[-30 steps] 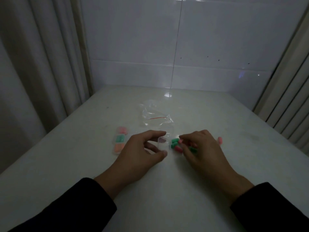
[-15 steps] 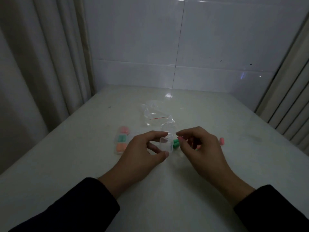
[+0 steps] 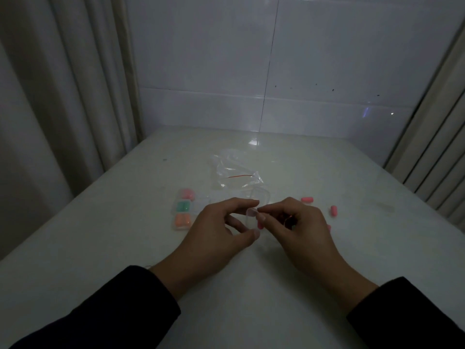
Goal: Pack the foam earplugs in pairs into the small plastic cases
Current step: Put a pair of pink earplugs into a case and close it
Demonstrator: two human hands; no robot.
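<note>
Two hands meet over the table (image 3: pixel 251 285): a clear case (image 3: pixel 251 217) is pinched between left hand (image 3: pixel 216 233) thumb and forefinger, while a pink earplug (image 3: pixel 260 224) is nipped by the right hand (image 3: pixel 297 227). Filling is judged underway; seating the plug, then closing, is called for. Three filled cases (image 3: pixel 183 211) lie left.

Long black sleeves (image 3: pixel 105 308), bare hands

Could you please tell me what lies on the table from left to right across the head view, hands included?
Filled cases → left hand → right hand → loose pink earplug.
</note>
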